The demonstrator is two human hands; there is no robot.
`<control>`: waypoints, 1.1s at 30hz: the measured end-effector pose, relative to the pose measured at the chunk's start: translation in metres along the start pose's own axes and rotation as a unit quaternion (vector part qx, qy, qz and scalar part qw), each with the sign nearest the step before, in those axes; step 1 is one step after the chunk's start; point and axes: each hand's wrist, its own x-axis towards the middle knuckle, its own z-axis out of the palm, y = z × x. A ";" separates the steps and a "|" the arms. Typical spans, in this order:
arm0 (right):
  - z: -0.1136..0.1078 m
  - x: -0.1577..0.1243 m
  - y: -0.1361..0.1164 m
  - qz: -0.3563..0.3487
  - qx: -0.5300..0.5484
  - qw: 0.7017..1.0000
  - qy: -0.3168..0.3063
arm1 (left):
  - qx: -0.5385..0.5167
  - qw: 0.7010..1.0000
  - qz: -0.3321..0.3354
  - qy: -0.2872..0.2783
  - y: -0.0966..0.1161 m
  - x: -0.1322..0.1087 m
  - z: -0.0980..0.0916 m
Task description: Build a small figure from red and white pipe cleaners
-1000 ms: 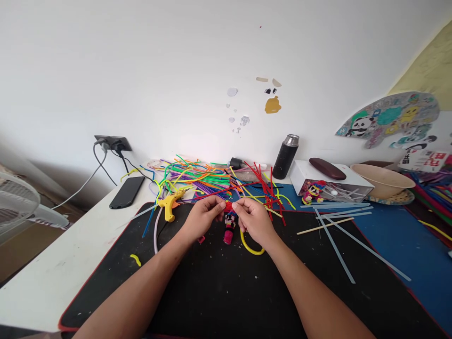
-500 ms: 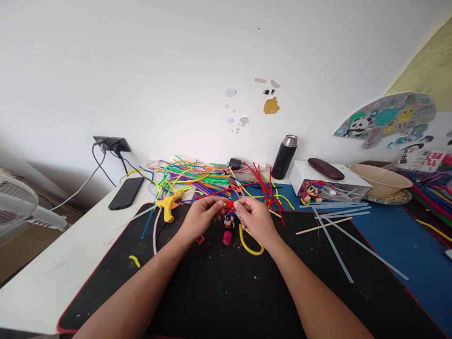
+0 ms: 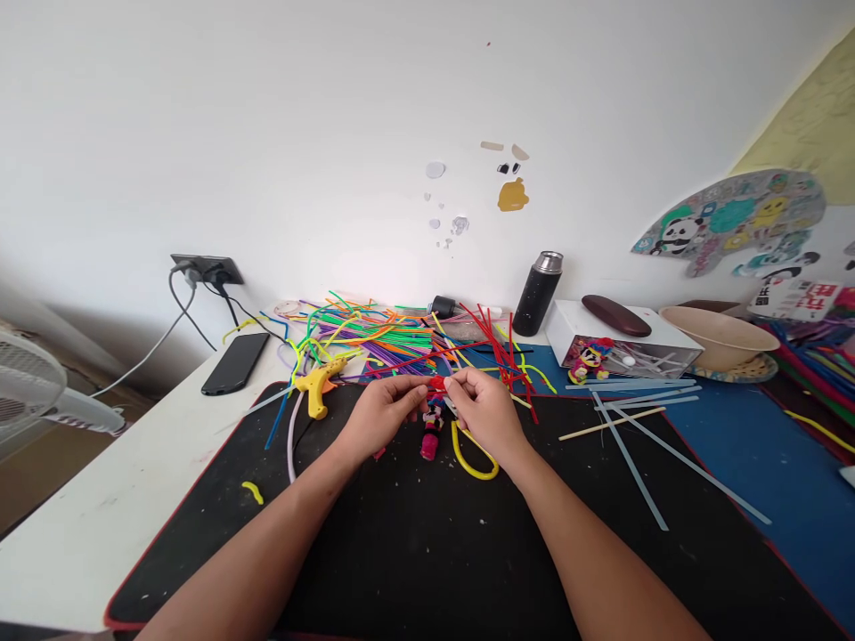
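My left hand (image 3: 380, 415) and my right hand (image 3: 486, 411) meet over the black mat (image 3: 414, 552), both pinching a small red pipe-cleaner piece (image 3: 437, 384) between their fingertips. Just below it a little pink-and-black pipe-cleaner figure (image 3: 431, 434) stands on the mat. A bent yellow pipe cleaner (image 3: 473, 465) lies under my right hand. A pile of coloured pipe cleaners (image 3: 380, 340) is heaped just beyond the hands.
A yellow glue gun (image 3: 316, 385) lies to the left, a black phone (image 3: 235, 362) beyond it. Clear glue sticks (image 3: 634, 472) and a wooden stick (image 3: 611, 424) spread at right. A black flask (image 3: 538, 294), white box (image 3: 624, 343) and bowl (image 3: 718, 338) stand behind. A fan (image 3: 30, 392) sits far left.
The hands stay together on the red piece, fingers shifting slightly as they work it. The view has tilted a little; nothing else moved.
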 end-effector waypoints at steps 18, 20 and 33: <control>0.002 -0.001 0.000 0.005 0.004 1.000 -0.005 | -0.036 0.999 -0.012 0.002 -0.003 0.000 0.003; 0.002 -0.002 -0.001 0.006 0.004 1.000 -0.007 | -0.024 1.000 -0.012 0.016 -0.003 0.000 0.002; 0.003 -0.001 0.000 0.003 0.019 1.000 0.003 | -0.014 1.000 -0.001 0.008 0.001 -0.004 0.006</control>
